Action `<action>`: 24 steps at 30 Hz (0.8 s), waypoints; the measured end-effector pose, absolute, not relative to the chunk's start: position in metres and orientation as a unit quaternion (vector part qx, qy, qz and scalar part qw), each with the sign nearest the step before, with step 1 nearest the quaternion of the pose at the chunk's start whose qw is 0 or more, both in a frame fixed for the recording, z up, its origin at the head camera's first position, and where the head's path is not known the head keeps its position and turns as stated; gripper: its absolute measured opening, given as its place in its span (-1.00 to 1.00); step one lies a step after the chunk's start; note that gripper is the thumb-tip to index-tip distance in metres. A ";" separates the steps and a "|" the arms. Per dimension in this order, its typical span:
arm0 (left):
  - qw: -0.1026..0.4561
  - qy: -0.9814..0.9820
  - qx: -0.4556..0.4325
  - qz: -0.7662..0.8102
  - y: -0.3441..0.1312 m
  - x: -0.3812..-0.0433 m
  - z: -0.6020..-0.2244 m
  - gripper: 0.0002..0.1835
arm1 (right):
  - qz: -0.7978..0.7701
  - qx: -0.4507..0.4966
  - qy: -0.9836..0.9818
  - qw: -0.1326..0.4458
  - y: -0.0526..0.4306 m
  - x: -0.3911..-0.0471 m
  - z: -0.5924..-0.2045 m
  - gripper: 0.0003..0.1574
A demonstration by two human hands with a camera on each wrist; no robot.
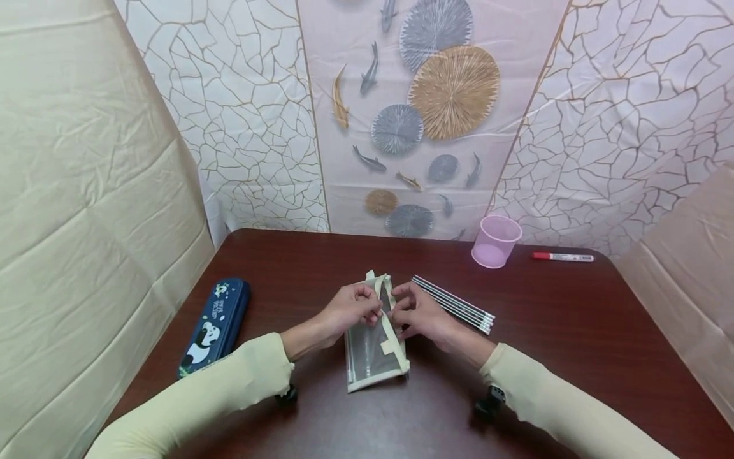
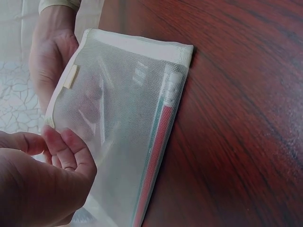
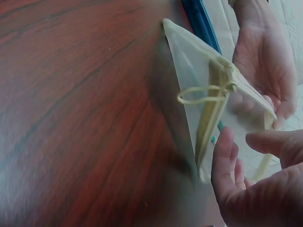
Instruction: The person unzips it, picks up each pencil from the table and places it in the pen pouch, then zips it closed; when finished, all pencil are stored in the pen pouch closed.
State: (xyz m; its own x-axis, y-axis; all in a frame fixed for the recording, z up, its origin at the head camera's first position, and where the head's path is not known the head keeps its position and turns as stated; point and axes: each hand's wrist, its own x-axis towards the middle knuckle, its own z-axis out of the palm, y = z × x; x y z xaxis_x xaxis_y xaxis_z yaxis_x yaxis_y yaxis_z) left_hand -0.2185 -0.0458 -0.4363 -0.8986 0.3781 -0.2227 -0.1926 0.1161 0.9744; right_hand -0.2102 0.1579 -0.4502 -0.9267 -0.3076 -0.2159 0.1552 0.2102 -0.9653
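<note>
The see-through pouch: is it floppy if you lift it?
The pouch is probably floppy, since its thin mesh sides bend apart. It may sag along one edge, where a red stick shows through.

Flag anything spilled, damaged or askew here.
Nothing stands out: no spill or damage shows. The mesh pouch gapes, but the left hand pinches its edge. The pencil-like sticks lie neatly together, the pink cup stands upright, and the red-capped marker lies flat.

The head view looks forward and down over the table [image 1: 562, 325]. Closer, from opposite sides, both wrist views share the pouch [image 2: 118, 113].
</note>
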 end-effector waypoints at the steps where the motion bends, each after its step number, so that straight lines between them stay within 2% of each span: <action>1: 0.215 0.714 0.065 0.663 -0.046 -0.218 -0.436 -0.95 | -0.627 -0.047 0.756 0.181 0.160 -0.211 -0.449 -0.28; 11: 0.210 0.712 0.073 0.667 -0.048 -0.216 -0.438 -0.96 | -0.654 -0.025 0.744 0.134 0.201 -0.225 -0.441 -0.36; 24: 0.210 0.719 0.074 0.658 -0.050 -0.217 -0.441 -0.96 | -0.688 0.000 0.721 0.088 0.254 -0.251 -0.434 -0.57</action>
State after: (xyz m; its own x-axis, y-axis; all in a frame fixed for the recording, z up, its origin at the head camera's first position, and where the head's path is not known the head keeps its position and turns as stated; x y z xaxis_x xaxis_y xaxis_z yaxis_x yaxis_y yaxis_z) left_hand -0.2168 -0.0497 -0.4409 -0.9011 0.3824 -0.2042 -0.1697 0.1221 0.9779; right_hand -0.2512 0.2536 -0.4336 -0.9845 -0.1207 -0.1270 0.1212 0.0538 -0.9912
